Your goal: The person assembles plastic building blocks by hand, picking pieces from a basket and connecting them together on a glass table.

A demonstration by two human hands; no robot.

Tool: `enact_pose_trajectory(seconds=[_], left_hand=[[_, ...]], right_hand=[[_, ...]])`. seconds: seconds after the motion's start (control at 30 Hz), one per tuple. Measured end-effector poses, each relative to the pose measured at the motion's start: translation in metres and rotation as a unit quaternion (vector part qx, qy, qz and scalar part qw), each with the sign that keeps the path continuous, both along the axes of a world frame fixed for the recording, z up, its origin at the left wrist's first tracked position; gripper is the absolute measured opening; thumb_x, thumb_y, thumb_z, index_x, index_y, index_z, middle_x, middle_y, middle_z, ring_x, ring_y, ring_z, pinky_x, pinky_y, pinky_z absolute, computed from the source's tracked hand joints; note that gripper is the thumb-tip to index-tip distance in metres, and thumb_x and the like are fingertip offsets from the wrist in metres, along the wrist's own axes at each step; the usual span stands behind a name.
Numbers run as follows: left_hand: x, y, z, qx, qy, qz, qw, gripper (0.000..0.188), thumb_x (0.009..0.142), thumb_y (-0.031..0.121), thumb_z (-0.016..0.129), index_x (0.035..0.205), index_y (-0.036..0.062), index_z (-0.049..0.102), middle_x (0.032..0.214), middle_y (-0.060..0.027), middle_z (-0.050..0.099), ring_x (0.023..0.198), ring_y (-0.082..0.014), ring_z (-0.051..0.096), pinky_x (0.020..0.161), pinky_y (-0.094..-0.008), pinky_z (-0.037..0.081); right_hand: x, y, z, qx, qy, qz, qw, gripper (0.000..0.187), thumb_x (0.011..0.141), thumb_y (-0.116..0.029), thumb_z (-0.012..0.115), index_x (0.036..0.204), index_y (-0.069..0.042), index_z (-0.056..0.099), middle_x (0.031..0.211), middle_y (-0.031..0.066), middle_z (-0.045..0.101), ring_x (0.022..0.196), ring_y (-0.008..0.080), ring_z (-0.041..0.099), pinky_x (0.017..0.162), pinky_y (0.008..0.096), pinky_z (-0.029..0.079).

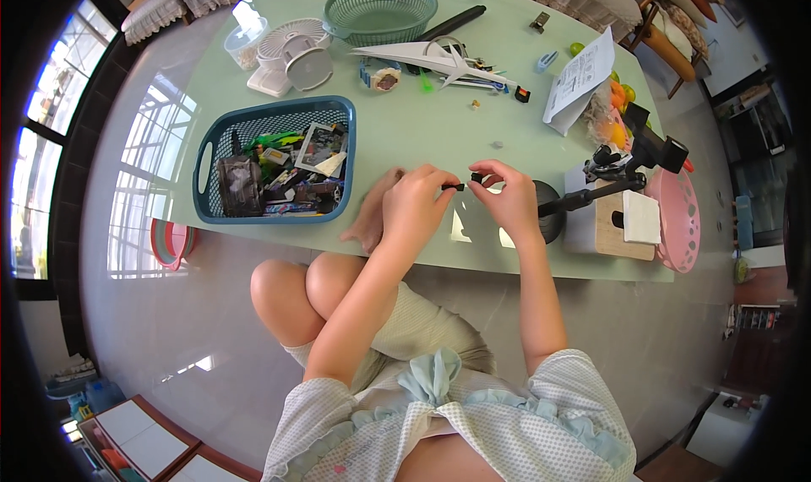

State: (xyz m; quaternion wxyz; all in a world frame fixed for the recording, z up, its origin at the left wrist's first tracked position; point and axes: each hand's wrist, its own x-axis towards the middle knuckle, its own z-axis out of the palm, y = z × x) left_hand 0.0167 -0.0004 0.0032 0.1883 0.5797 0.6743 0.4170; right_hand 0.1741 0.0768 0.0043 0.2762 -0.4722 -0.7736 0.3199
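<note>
Over the near edge of the pale green table (422, 144), both hands are close together with fingers pinched. My left hand (414, 201) holds a small black piece (459, 187) between thumb and fingertips. Another small black piece (476, 178) is pinched in my right hand (512, 201). The two pieces lie close to each other; whether they touch and what kind they are is too small to tell. Beside my left hand lies a soft-looking brown thing (369, 220). To its left stands a blue plastic basket (348, 157) filled with a jumble of small toys and parts.
Behind are a green basket (380, 38), a white fan (296, 51), a white model airplane (439, 58) and a watch-like thing (386, 79). On the right stand a black stand arm (583, 199), a tissue box (596, 237), a pink basket (678, 220), fruit (623, 93) and a paper sheet (579, 81).
</note>
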Motion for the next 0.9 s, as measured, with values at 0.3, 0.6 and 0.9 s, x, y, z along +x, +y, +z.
enact_pose_trajectory(seconds=[0.3, 0.6, 0.9], left_hand=[[-0.034, -0.067, 0.068, 0.058, 0.049, 0.090, 0.993, 0.014, 0.077, 0.013, 0.073, 0.091, 0.0157, 0.073, 0.085, 0.0023, 0.066, 0.065, -0.0184, 0.063, 0.057, -0.0301, 0.049], [-0.097, -0.099, 0.069, 0.084, 0.095, 0.200, 0.972, 0.015, 0.076, 0.012, 0.074, 0.091, 0.0145, 0.074, 0.088, 0.0012, 0.068, 0.074, -0.0193, 0.060, 0.066, -0.0318, 0.050], [-0.123, -0.107, 0.060, 0.056, 0.127, 0.217, 0.966, 0.017, 0.075, 0.014, 0.074, 0.092, 0.0149, 0.075, 0.091, 0.0027, 0.067, 0.085, -0.0207, 0.057, 0.074, -0.0327, 0.049]], right_hand=[[-0.044, -0.024, 0.041, -0.023, 0.079, 0.096, 0.992, 0.025, 0.075, -0.011, 0.075, 0.100, -0.011, 0.071, 0.087, 0.0028, 0.070, 0.072, 0.0121, 0.065, 0.064, 0.0263, 0.049], [-0.117, -0.052, 0.073, -0.030, 0.129, 0.213, 0.968, 0.025, 0.075, -0.013, 0.075, 0.100, -0.010, 0.071, 0.087, 0.0034, 0.071, 0.073, 0.0131, 0.064, 0.062, 0.0269, 0.048], [-0.154, -0.061, 0.067, 0.021, 0.102, 0.252, 0.962, 0.023, 0.075, -0.019, 0.076, 0.097, -0.014, 0.073, 0.090, 0.0027, 0.071, 0.078, 0.0181, 0.064, 0.073, 0.0315, 0.052]])
